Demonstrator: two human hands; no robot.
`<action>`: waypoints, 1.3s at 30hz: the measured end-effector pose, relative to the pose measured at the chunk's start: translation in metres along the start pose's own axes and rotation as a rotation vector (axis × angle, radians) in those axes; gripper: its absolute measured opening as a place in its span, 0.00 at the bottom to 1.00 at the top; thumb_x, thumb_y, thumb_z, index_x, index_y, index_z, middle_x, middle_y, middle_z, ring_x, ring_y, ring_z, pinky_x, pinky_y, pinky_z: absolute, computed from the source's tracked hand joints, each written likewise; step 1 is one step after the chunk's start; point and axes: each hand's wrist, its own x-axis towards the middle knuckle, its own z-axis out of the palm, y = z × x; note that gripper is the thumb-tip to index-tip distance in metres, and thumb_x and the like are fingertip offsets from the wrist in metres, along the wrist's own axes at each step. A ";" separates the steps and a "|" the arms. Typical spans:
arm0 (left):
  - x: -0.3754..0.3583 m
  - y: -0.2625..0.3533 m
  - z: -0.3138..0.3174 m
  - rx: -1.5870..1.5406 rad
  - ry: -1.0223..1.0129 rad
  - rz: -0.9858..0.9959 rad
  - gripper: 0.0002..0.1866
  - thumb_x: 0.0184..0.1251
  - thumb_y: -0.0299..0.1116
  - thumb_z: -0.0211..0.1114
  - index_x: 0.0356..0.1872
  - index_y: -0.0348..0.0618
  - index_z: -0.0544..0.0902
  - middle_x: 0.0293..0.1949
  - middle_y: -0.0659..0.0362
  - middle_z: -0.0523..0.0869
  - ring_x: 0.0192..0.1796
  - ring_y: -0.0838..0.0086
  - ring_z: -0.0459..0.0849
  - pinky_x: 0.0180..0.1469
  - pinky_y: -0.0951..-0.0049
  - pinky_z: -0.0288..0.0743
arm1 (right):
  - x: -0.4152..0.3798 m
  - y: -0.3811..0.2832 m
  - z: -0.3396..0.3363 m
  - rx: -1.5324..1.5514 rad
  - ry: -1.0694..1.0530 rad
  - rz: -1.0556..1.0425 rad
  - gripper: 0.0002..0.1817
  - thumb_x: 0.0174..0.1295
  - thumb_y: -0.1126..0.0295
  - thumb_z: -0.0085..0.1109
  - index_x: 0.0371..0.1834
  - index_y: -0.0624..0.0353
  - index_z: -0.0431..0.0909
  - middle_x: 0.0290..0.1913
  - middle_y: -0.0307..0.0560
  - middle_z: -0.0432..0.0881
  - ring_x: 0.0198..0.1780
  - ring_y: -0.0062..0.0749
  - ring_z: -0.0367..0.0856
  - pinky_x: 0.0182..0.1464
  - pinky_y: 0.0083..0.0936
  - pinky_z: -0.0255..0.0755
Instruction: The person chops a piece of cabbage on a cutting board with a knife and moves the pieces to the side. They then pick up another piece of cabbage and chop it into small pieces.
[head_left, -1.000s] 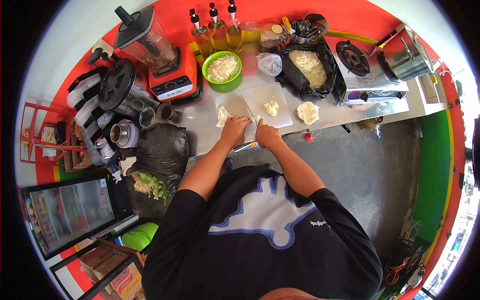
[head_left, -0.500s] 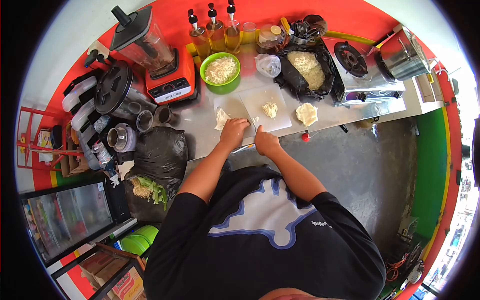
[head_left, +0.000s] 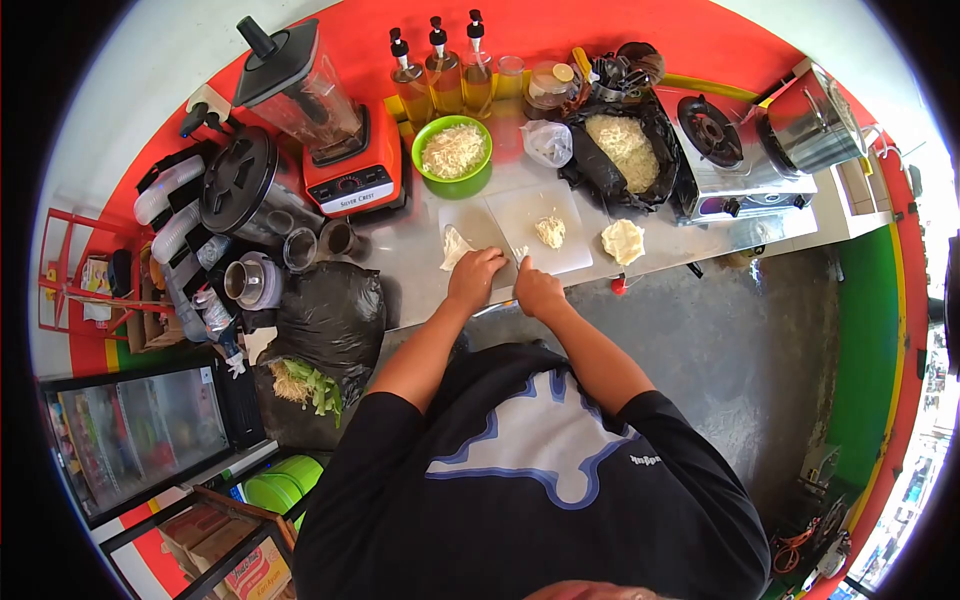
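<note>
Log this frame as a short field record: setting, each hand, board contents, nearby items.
setting: steel counter, orange wall
left hand: pressing down on the cutting board
right hand: closed at the board's near edge, what it holds cannot be told
on board: pale shreds
nearby: green bowl of shreds, blender, stove

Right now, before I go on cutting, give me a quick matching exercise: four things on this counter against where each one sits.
Things:
1. green bowl
2. blender
3. gas stove
4. cutting board

Places:
A. far right of the counter
B. just beyond both hands, holding a small shredded pile
C. left of the bowl, on an orange base
D. in front of the three bottles, full of pale shreds

Pairs: 1-D, 2-C, 3-A, 4-B
</note>
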 end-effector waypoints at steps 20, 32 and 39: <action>-0.004 -0.001 0.005 -0.115 0.008 -0.070 0.15 0.60 0.19 0.57 0.46 0.39 0.87 0.48 0.54 0.85 0.51 0.56 0.83 0.55 0.60 0.77 | -0.012 -0.003 -0.002 0.012 0.027 0.005 0.21 0.65 0.74 0.57 0.58 0.65 0.62 0.50 0.68 0.86 0.55 0.57 0.87 0.56 0.46 0.80; -0.004 -0.007 0.009 0.013 0.035 -0.005 0.11 0.61 0.26 0.65 0.44 0.44 0.90 0.45 0.60 0.86 0.57 0.62 0.79 0.59 0.60 0.70 | -0.022 -0.008 -0.011 -0.035 -0.027 -0.005 0.20 0.64 0.74 0.57 0.57 0.66 0.62 0.49 0.67 0.86 0.55 0.57 0.87 0.56 0.45 0.80; -0.003 0.002 0.002 0.134 0.057 -0.079 0.12 0.59 0.28 0.70 0.45 0.51 0.90 0.49 0.65 0.86 0.60 0.65 0.76 0.63 0.57 0.62 | -0.006 -0.006 -0.012 -0.004 0.019 -0.022 0.21 0.63 0.74 0.59 0.56 0.66 0.62 0.49 0.66 0.87 0.54 0.57 0.87 0.56 0.45 0.80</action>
